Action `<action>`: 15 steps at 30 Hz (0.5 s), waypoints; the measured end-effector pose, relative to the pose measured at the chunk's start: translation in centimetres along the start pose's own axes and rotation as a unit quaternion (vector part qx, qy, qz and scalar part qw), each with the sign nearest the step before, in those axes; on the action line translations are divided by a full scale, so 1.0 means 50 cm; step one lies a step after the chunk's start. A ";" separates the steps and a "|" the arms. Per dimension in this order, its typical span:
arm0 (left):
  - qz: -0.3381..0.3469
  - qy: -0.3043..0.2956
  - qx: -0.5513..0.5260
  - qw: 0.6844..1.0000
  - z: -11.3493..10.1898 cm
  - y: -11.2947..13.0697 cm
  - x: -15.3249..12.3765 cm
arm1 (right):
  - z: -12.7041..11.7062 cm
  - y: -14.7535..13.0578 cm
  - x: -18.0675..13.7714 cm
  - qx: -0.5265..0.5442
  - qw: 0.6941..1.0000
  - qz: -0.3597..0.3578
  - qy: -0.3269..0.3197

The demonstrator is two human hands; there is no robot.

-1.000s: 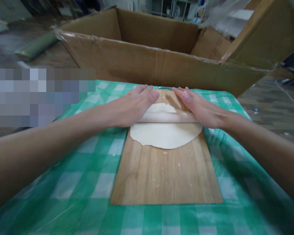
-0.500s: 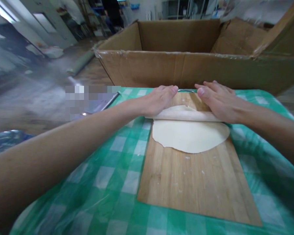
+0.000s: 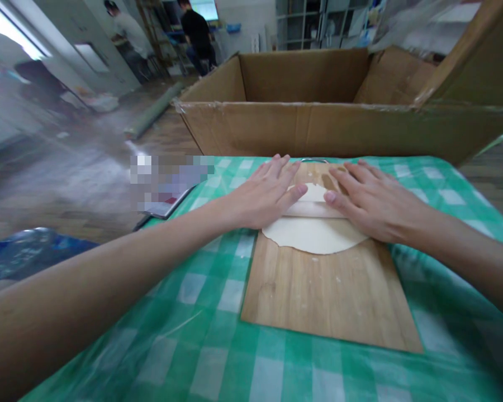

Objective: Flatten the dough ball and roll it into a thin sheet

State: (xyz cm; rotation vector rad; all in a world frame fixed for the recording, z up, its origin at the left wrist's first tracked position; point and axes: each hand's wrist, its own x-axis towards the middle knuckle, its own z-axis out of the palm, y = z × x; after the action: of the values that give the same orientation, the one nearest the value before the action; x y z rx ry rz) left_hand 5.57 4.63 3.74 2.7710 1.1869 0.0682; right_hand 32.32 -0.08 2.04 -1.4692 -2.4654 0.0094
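Note:
A thin round sheet of pale dough point(image 3: 314, 237) lies on the far half of a wooden cutting board point(image 3: 327, 296). Across the dough rests a light rolling pin point(image 3: 312, 209), mostly covered by my hands. My left hand point(image 3: 264, 195) lies flat on the pin's left end with fingers stretched out. My right hand point(image 3: 371, 201) presses flat on its right end, fingers also extended. A metal handle loop point(image 3: 314, 161) shows at the board's far edge.
The board sits on a green and white checked tablecloth point(image 3: 201, 312). A big open cardboard box point(image 3: 318, 120) stands just beyond the table. A dark flat object point(image 3: 163, 209) lies at the table's left edge. Two people stand far back on the left.
My hands have slid inward along the pin and moved slightly nearer, so less dough shows behind them. The camera view has shifted a little.

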 end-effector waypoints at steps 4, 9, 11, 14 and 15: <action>-0.004 0.010 -0.021 1.000 -0.007 0.025 -0.033 | -0.014 -0.043 -0.028 -0.026 0.999 0.028 -0.003; -0.029 -0.015 -0.061 0.998 -0.025 0.044 -0.061 | -0.028 -0.078 -0.058 -0.020 0.998 0.050 -0.010; -0.032 -0.029 -0.065 0.997 -0.027 0.053 -0.073 | -0.031 -0.086 -0.070 -0.023 0.998 0.053 -0.013; -0.025 -0.015 -0.047 0.998 -0.019 0.068 -0.098 | -0.031 -0.100 -0.091 -0.024 0.999 0.044 -0.004; -0.020 -0.002 -0.038 0.999 -0.015 0.073 -0.108 | -0.030 -0.106 -0.101 -0.024 0.999 0.041 0.002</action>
State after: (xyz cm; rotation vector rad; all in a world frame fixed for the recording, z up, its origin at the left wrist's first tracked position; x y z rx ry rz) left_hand 4.41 -1.72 5.00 2.6806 1.2109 0.1005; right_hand 30.36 -7.19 3.07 -1.5876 -2.4174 -0.0360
